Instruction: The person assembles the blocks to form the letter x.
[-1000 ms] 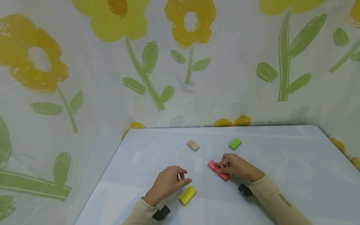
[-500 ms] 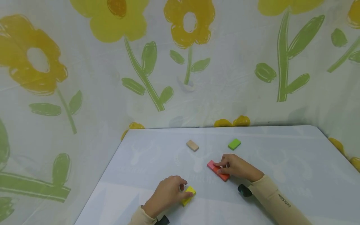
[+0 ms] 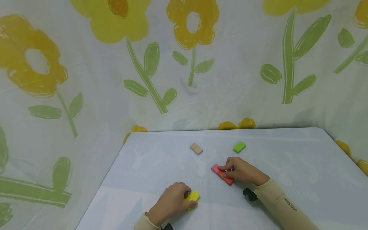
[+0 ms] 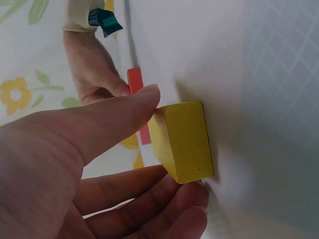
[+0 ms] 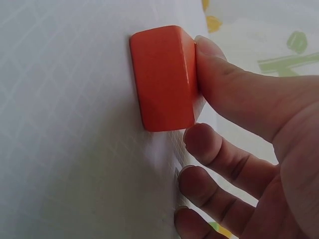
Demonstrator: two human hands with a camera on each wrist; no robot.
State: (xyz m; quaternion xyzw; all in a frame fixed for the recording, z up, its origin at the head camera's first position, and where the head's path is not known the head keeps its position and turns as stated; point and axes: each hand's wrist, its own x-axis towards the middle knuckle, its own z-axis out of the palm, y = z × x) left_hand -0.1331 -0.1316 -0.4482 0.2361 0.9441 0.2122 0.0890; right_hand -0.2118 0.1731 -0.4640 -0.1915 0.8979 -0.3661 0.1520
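My left hand [image 3: 172, 201] pinches a yellow block [image 4: 187, 142] low at the table, thumb on one side and fingertips on the other. My right hand [image 3: 244, 171] is at a red block [image 5: 162, 79] lying end to end with a pink block [image 3: 215, 167]. Its thumb lies against the red block, and a fingertip reaches the seam between the two. Part of the red block's upper face is hidden by the fingers. Both blocks lie flat on the table.
A plain wooden block [image 3: 196, 149] and a green block [image 3: 239, 147] lie farther back on the white table [image 3: 273, 198]. Behind the table hangs a flower-printed cloth [image 3: 230, 89]. A dark camera [image 3: 249, 194] is strapped at the right wrist.
My left hand has come down and toward me onto the yellow block and now pinches it. My right hand has stayed at the red and pink blocks.
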